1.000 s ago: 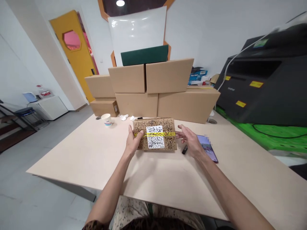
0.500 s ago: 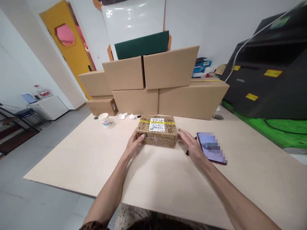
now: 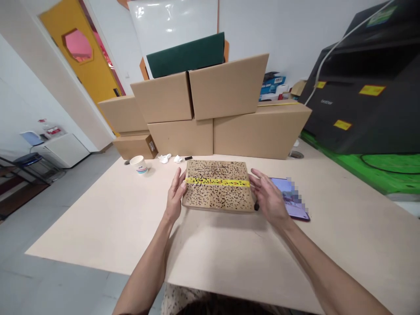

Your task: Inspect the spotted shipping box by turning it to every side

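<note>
A small cardboard box [image 3: 218,195] with dark speckles and a yellow tape band sits between my two hands over the table. One broad face is turned up toward me, and a shadow falls below its near edge. My left hand [image 3: 176,197] presses against the left end, thumb and fingers at the edge. Against the right end rests my right hand [image 3: 267,197], its fingers extended along the side. Beside that hand, a black object [image 3: 256,206] shows only partly. A phone or tablet [image 3: 295,205] with a lit screen lies just right of my right hand, partly covered by it.
Large cardboard boxes [image 3: 180,138] are stacked at the table's back, with a dark green box [image 3: 187,57] on top. A paper cup [image 3: 138,164], crumpled tissues [image 3: 164,158] and a small black piece [image 3: 188,158] stand before them. A big black case [image 3: 357,100] is at right.
The speckled box has been turned over: its white label no longer shows and a plain taped face does. My right hand has moved in to touch its right end.
</note>
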`<state>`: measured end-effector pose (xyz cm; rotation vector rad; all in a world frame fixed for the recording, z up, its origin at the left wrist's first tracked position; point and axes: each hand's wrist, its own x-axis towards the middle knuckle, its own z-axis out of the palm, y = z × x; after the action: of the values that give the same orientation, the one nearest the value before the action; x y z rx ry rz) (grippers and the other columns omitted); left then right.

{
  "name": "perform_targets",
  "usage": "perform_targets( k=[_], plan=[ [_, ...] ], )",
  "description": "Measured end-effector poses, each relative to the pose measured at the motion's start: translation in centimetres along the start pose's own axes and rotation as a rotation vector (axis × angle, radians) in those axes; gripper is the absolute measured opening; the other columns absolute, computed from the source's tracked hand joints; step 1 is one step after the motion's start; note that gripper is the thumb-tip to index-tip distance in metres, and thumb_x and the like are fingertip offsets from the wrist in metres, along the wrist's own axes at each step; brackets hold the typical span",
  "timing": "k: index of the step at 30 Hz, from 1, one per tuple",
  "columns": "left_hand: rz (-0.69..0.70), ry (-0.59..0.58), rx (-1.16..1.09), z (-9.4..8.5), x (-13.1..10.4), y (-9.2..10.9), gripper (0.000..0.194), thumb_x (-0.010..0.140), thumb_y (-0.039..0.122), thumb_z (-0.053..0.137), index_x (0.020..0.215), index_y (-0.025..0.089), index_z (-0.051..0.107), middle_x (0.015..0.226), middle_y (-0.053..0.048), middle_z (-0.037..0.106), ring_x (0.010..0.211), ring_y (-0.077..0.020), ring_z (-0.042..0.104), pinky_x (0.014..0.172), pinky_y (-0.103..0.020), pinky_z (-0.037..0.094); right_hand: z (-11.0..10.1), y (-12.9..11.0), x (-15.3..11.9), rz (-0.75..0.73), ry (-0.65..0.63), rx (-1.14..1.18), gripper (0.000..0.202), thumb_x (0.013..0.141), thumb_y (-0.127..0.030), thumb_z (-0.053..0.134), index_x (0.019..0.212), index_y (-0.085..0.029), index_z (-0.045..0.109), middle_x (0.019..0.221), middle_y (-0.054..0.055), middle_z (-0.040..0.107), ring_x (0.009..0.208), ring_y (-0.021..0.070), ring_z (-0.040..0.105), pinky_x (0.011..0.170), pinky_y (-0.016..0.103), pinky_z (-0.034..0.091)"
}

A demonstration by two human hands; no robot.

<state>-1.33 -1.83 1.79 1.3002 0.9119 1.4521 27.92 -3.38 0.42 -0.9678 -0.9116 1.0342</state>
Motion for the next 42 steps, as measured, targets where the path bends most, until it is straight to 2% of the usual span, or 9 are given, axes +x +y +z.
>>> perform_targets(
  k=[7,13,16,19,25,29,37,40,42],
  plan=[
    [-0.181,0.12,0.07,1.0,0.2,-1.7,0.082,0.081,0.072,0.074,0.144,0.022,0.063,0.164,-0.011,0.05,0.16,-0.0347,0.033,0.134,-0.048,0.022,0.2,2.1,0.3,0.138,-0.028,-0.099,0.064,0.075,-0.078,0.073,0.115,-0.028,0.074,0.131,0.008,0.076,0.124,0.0318,0.07,0.103,0.047,0.056],
    [-0.152,-0.06,-0.123,0.9,0.2,-0.9,0.073,0.089,0.077,0.06,0.137,0.024,0.069,0.157,-0.009,0.059,0.156,-0.032,0.041,0.132,-0.048,0.029,0.5,1.4,-0.2,0.137,-0.106,0.006,0.058,0.079,-0.069,0.075,0.122,-0.03,0.073,0.141,0.004,0.071,0.135,0.029,0.063,0.106,0.043,0.057],
    [-0.101,0.004,-0.243,0.0,0.5,-0.2,0.073,0.086,0.078,0.061,0.136,0.025,0.069,0.162,-0.009,0.054,0.158,-0.0318,0.039,0.131,-0.049,0.03,0.7,0.6,-0.3,0.172,-0.113,0.077,0.054,0.081,-0.06,0.076,0.127,-0.031,0.07,0.137,0.003,0.074,0.132,0.0288,0.066,0.101,0.043,0.06],
    [-0.055,0.075,-0.258,0.0,0.7,-0.3,0.067,0.079,0.056,0.081,0.138,0.028,0.066,0.164,-0.007,0.051,0.158,-0.0316,0.038,0.13,-0.047,0.033,1.1,0.9,-0.8,0.289,-0.183,0.131,0.051,0.078,-0.051,0.08,0.124,-0.03,0.071,0.129,0.005,0.078,0.12,0.0305,0.073,0.093,0.044,0.063],
    [-0.231,-0.04,-0.234,2.0,-0.4,-1.2,0.065,0.081,0.062,0.077,0.132,0.023,0.071,0.137,-0.011,0.074,0.144,-0.0369,0.056,0.121,-0.055,0.045,1.8,4.0,-1.7,0.302,-0.138,-0.047,0.056,0.072,-0.06,0.086,0.117,-0.03,0.073,0.131,0.009,0.076,0.124,0.0321,0.069,0.096,0.045,0.061],
    [-0.183,-0.143,-0.147,1.9,-0.8,-0.7,0.073,0.082,0.071,0.074,0.139,0.027,0.068,0.156,-0.01,0.06,0.152,-0.0374,0.046,0.123,-0.055,0.041,1.5,3.7,-1.4,0.101,-0.005,-0.103,0.062,0.073,-0.063,0.083,0.121,-0.025,0.072,0.137,0.013,0.072,0.131,0.0333,0.063,0.109,0.05,0.051],
    [-0.2,-0.35,0.112,2.2,-1.6,-1.2,0.081,0.083,0.068,0.075,0.15,0.027,0.06,0.17,-0.009,0.04,0.162,-0.0353,0.028,0.132,-0.054,0.024,2.1,1.8,-1.7,0.146,-0.088,0.089,0.054,0.082,-0.069,0.061,0.119,-0.031,0.074,0.127,0.005,0.078,0.13,0.0345,0.066,0.097,0.049,0.059],
    [-0.147,-0.293,0.114,2.3,-1.6,-1.0,0.082,0.078,0.064,0.082,0.15,0.03,0.059,0.176,-0.007,0.027,0.166,-0.0352,0.014,0.133,-0.05,0.023,1.9,1.8,-1.9,0.174,-0.053,0.182,0.057,0.082,-0.073,0.059,0.123,-0.036,0.072,0.122,0.003,0.08,0.135,0.034,0.063,0.099,0.051,0.059],
    [-0.166,-0.119,0.019,2.2,-1.4,-0.9,0.088,0.075,0.06,0.086,0.153,0.034,0.054,0.177,-0.005,0.024,0.166,-0.0341,0.013,0.13,-0.047,0.03,1.8,1.9,-2.0,0.218,-0.063,0.251,0.054,0.08,-0.071,0.062,0.121,-0.037,0.073,0.119,0.002,0.082,0.134,0.0339,0.065,0.099,0.052,0.059]
  ],
)
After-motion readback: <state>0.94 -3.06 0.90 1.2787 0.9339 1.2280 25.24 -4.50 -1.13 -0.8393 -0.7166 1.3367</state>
